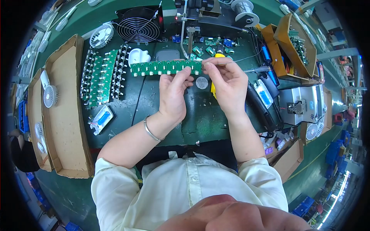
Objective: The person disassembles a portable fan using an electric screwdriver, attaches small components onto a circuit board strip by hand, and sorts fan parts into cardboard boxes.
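A long green circuit board strip (165,68) with a row of small white connectors lies across the middle of the head view, raised above the bench. My left hand (174,94) is closed on it from below, thumb over its front face. At the strip's right end, my right hand (228,82) pinches a thin solder wire (246,59) between thumb and forefinger. Its fingertips are close to the board; whether they touch it I cannot tell. Just above the strip stands the tip of a soldering iron on a stand (186,52).
Several board strips (102,77) lie at left beside a cardboard tray (69,115). A black fan (139,25) and solder spool (244,11) stand at the back. Yellow-handled pliers (214,90) lie beneath my right hand. Boxes with boards (296,50) stand at right.
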`<state>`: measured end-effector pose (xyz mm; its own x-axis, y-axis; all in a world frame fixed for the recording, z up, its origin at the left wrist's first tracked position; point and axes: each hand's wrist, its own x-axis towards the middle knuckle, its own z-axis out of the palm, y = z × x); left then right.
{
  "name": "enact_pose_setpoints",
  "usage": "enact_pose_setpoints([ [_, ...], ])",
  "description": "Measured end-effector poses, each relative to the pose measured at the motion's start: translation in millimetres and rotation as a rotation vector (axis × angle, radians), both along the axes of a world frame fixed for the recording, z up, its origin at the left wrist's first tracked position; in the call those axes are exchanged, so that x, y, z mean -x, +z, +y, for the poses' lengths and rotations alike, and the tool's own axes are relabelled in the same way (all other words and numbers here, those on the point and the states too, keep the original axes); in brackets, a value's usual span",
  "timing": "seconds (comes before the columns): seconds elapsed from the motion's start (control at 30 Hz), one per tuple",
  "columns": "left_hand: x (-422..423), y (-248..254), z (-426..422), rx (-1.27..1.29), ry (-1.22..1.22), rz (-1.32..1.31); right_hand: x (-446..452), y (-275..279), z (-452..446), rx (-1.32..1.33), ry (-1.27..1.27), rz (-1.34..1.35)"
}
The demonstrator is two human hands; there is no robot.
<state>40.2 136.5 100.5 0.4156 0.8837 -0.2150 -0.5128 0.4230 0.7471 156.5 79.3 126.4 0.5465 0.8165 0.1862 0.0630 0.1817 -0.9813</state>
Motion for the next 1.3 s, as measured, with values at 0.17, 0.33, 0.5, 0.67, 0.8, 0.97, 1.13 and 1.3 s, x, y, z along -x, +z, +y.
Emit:
enact_pose_setpoints([
  [0.17, -1.5, 7.0, -1.2, 0.004, -0.052, 0.006, 0.1, -0.6, 0.5, -0.010, -0.008, -0.028],
  [0.33, 0.1, 8.4, -1.4, 0.004, 0.009, 0.004, 0.9, -1.0, 1.7, -0.020, -0.002, 0.004],
  [0.5, 2.2, 2.4, 0.6, 0.007, 0.036, 0.013, 3.0, 0.6, 3.3, -0.036, 0.024, 0.007],
  [0.67, 2.1, 2.5, 1.4, 0.006, 0.068, 0.002, 5.3, 0.2, 6.3, -0.032, 0.030, 0.027],
  [0.8, 2.6, 2.7, 2.0, -0.007, 0.103, -0.005, 6.7, 1.4, 7.5, -0.021, 0.038, 0.037],
  [0.97, 2.9, 3.2, 1.9, -0.017, 0.119, -0.002, 7.5, 1.2, 7.7, -0.055, 0.045, 0.055],
  [1.13, 4.3, 5.3, 1.1, -0.039, 0.119, -0.022, 7.7, 2.3, 7.1, -0.064, 0.048, 0.057],
  [1.3, 4.3, 4.6, 1.3, -0.055, 0.119, -0.034, 7.7, 1.5, 7.3, -0.061, 0.049, 0.044],
])
